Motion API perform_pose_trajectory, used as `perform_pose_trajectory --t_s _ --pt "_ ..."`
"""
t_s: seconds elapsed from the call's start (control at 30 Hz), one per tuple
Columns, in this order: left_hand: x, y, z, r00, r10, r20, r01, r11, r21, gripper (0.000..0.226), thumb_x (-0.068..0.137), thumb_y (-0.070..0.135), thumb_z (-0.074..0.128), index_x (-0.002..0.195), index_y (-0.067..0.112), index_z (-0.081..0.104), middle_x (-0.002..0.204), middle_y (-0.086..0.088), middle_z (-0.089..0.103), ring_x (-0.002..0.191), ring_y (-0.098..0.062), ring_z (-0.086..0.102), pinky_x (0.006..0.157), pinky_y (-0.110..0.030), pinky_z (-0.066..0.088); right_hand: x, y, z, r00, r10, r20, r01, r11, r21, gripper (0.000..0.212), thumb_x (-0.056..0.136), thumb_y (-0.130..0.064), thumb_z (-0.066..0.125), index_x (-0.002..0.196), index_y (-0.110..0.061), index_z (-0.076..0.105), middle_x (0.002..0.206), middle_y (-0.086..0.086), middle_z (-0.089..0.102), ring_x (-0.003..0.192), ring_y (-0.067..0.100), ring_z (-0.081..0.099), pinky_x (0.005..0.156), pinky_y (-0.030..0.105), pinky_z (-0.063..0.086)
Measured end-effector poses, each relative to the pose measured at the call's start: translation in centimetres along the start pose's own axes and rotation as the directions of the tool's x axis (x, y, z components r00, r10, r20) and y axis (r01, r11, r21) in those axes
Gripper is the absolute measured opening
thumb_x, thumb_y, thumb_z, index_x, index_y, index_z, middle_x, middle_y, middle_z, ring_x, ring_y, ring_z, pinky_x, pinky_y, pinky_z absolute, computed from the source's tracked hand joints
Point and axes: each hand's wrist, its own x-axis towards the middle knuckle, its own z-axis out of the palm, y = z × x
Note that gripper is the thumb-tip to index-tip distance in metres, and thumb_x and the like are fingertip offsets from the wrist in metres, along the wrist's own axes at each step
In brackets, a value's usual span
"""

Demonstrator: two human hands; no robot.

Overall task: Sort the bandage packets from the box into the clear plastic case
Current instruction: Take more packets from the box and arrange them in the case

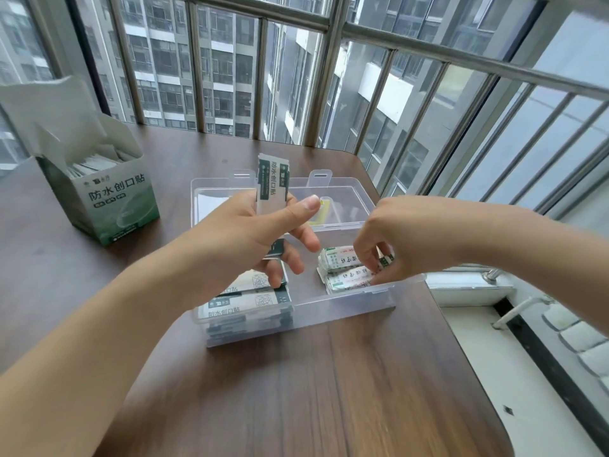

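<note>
My L hand (250, 232) grips upright packets (272, 184) over case (346, 300) | my R hand (392, 239) pinches small packets (346, 270) in case's R side | big packets (244, 300) stacked L side | box (112, 199) far L on table (329, 390)

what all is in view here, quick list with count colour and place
table: one, dark brown wood, under everything
box: one, green and white, open, far left on the table, packets inside
clear case: one, see-through, lid open, table centre
large packets: a stack, white and green, case's left compartment
small packets: a pile, white with green, case's right compartment
window bars: several, grey, behind the table
left hand: holds packets upright above the case
right hand: fingers pinching the small packets
</note>
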Motion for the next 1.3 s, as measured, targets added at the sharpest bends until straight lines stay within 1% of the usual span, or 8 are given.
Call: perform_pose_trajectory --t_s 0.2,0.43,0.57,0.67,0.93,1.1,1.17,1.3 --pt "0.0 0.0 0.0 1.000 -0.008 0.000 0.008 1.000 -0.012 0.035 0.077 0.045 0.064 0.091 0.013 0.058 0.082 -0.010 0.071 0.058 -0.019 0.061 0.040 -0.023 0.044 0.5 -0.4 0.7 0.998 -0.061 -0.023 0.059 0.996 -0.071 0.007 0.079 -0.031 0.070 0.074 -0.031 0.065 0.077 -0.013 0.057 0.070 0.007 0.052 0.064 0.031 0.050" --pt "0.1 -0.1 0.0 1.000 -0.016 0.005 0.016 1.000 -0.005 0.036 0.078 0.044 0.064 0.091 0.012 0.056 0.082 -0.009 0.072 0.059 -0.019 0.061 0.040 -0.024 0.044 0.7 -0.4 0.8 0.997 -0.062 -0.046 0.061 0.998 -0.016 0.027 0.074 -0.020 0.073 0.070 -0.032 0.049 0.060 -0.016 0.052 0.057 0.001 0.049 0.051 0.014 0.032" --pt "0.1 -0.1 0.0 1.000 -0.011 0.014 0.011 1.000 0.000 0.037 0.076 0.045 0.064 0.088 0.012 0.056 0.082 -0.009 0.072 0.059 -0.019 0.061 0.040 -0.023 0.044 1.1 -0.4 -0.3 0.996 -0.084 0.018 0.081 0.988 0.135 0.040 0.078 -0.028 0.081 0.108 -0.042 0.060 0.067 -0.014 0.055 0.064 0.003 0.054 0.055 0.015 0.038" --pt "0.1 -0.2 0.0 1.000 -0.002 0.019 0.002 1.000 0.000 0.037 0.076 0.045 0.064 0.087 0.011 0.057 0.080 -0.009 0.071 0.058 -0.019 0.061 0.040 -0.023 0.044 2.2 -1.3 -0.7 0.980 -0.154 0.124 0.131 0.976 0.175 0.065 0.085 -0.012 0.072 0.135 -0.049 0.053 0.062 -0.006 0.044 0.057 0.009 0.044 0.055 0.020 0.037" --pt "0.1 -0.2 -0.2 1.000 0.002 0.022 -0.002 1.000 0.010 0.032 0.081 0.043 0.063 0.086 0.011 0.060 0.084 -0.011 0.071 0.059 -0.019 0.060 0.041 -0.023 0.044 3.7 -2.3 -1.0 0.959 -0.204 0.198 0.220 0.974 -0.061 0.036 0.081 -0.023 0.074 0.110 -0.042 0.067 0.057 -0.008 0.046 0.052 0.006 0.044 0.048 0.022 0.034" --pt "0.0 -0.1 -0.3 1.000 -0.024 0.017 0.024 1.000 -0.010 0.031 0.085 0.045 0.060 0.090 0.014 0.060 0.084 -0.012 0.071 0.061 -0.021 0.063 0.041 -0.024 0.046 3.7 -1.8 -0.2 0.970 -0.200 0.138 0.198 0.980 0.028 0.043 0.079 -0.026 0.080 0.116 -0.043 0.068 0.055 -0.005 0.046 0.056 0.007 0.046 0.049 0.021 0.034" --pt "0.0 0.1 -0.5 0.998 -0.055 0.011 0.055 0.998 -0.041 0.037 0.088 0.049 0.058 0.089 0.012 0.057 0.084 -0.014 0.071 0.060 -0.023 0.064 0.041 -0.025 0.047 3.3 -1.7 -1.0 0.980 -0.191 0.058 0.176 0.965 0.197 0.034 0.078 -0.028 0.084 0.105 -0.043 0.070 0.053 -0.006 0.041 0.051 0.009 0.041 0.050 0.019 0.033" --pt "0.0 0.3 -0.6 0.994 -0.106 0.018 0.107 0.976 -0.191 0.026 0.103 0.032 0.046 0.095 0.008 0.055 0.078 -0.017 0.067 0.057 -0.025 0.063 0.040 -0.026 0.047 1.5 -1.5 -3.7 0.930 0.026 -0.366 0.223 0.753 0.619 0.020 0.076 -0.029 0.084 0.081 -0.019 0.067 0.057 -0.007 0.047 0.050 0.008 0.040 0.049 0.023 0.036"
